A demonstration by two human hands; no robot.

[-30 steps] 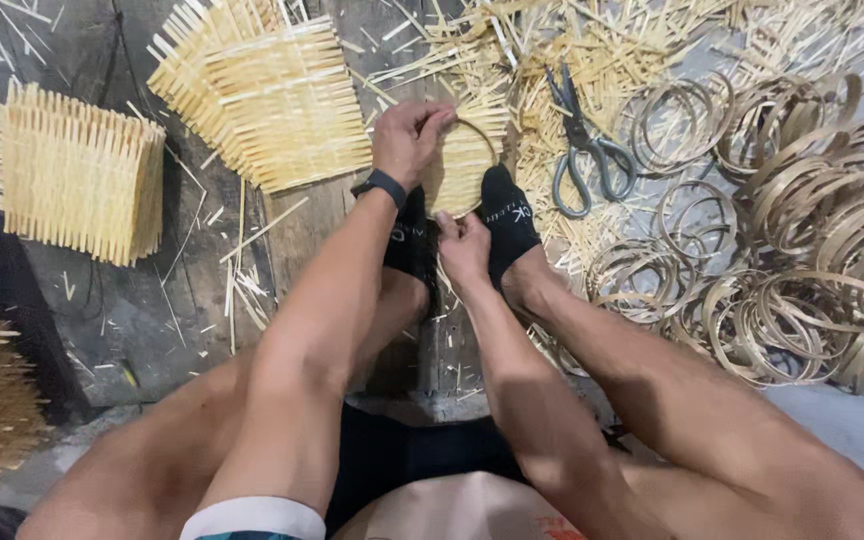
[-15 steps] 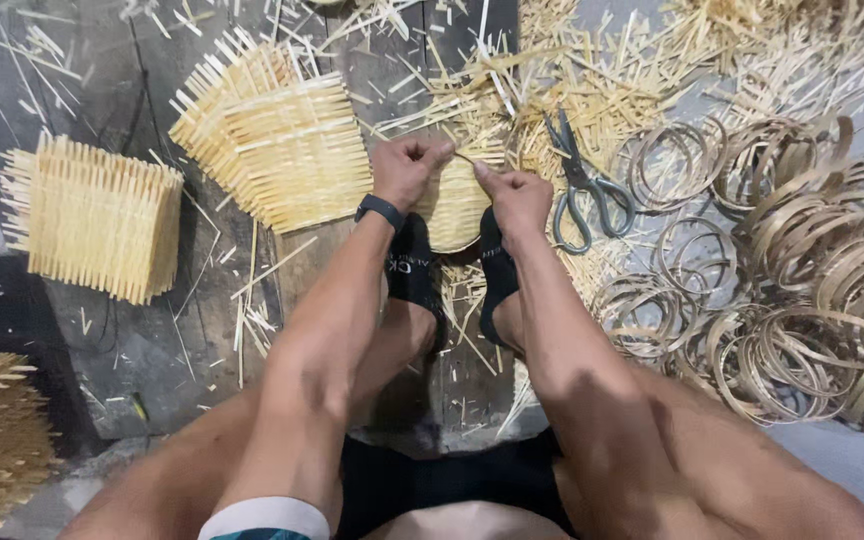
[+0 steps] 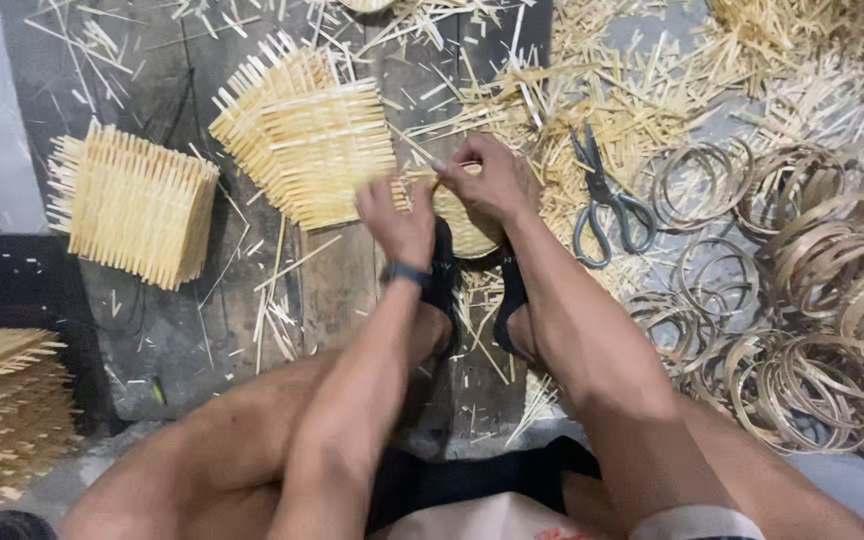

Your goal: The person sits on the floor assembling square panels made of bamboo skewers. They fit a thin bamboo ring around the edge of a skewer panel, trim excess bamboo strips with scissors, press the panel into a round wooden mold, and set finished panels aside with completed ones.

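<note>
Grey-handled scissors (image 3: 604, 200) lie right of centre on loose bamboo slivers (image 3: 592, 90). A heap of thin bamboo rings (image 3: 812, 300) fills the right side. A fanned stack of woven mats (image 3: 307, 140) sits upper centre, a second stack (image 3: 132, 205) at left, a third (image 3: 2, 420) at lower left, all on dark boards (image 3: 342, 290).

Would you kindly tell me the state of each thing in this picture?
left hand: gripping the woven piece
right hand: pinching a strip on it
woven piece: unfinished, propped at the feet
scissors: lying slightly open, untouched
bamboo rings: heaped loose
woven mats: stacked
</note>
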